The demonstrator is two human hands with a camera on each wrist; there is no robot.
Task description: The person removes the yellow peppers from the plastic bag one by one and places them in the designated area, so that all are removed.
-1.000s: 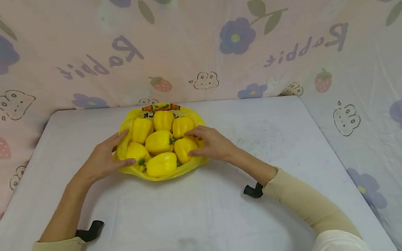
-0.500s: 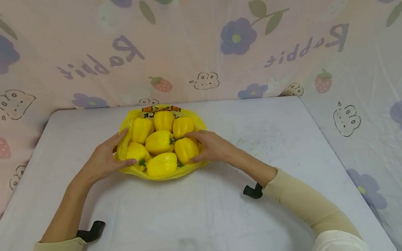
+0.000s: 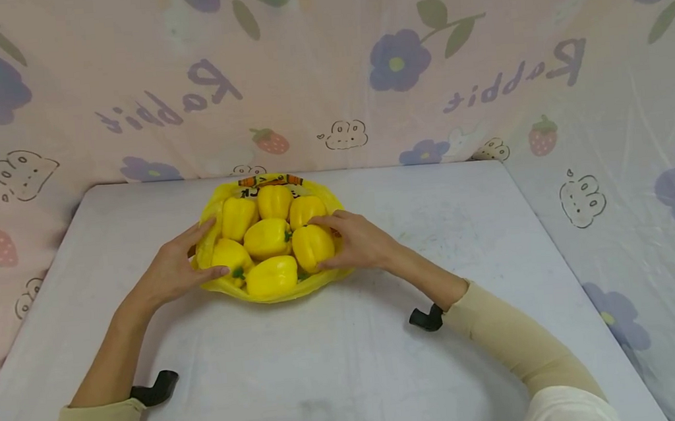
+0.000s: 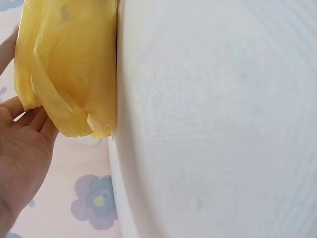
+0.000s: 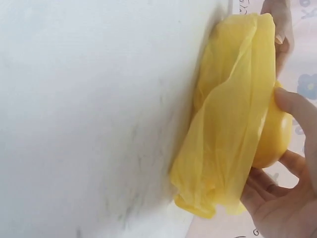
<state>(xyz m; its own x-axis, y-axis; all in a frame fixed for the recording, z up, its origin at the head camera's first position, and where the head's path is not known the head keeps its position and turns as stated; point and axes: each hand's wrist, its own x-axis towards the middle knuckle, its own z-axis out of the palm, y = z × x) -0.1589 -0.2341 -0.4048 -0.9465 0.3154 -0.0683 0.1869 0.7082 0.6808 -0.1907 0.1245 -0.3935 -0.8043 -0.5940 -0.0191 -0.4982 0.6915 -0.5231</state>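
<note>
Showing seven peppers [image 3: 267, 238] inside, the yellow bag [image 5: 225, 119] sits between hands [image 3: 169, 268] [image 3: 360, 243].

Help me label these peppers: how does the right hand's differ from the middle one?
The right hand pinches the held pepper; no hand touches the middle pepper. In the head view, the held pepper looks taller than wide, the middle pepper wider than tall. Both are yellow.

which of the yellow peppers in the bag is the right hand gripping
The pepper at the right side of the bag, directly below the back-right one in the head view; only it is held by the right hand.
</note>
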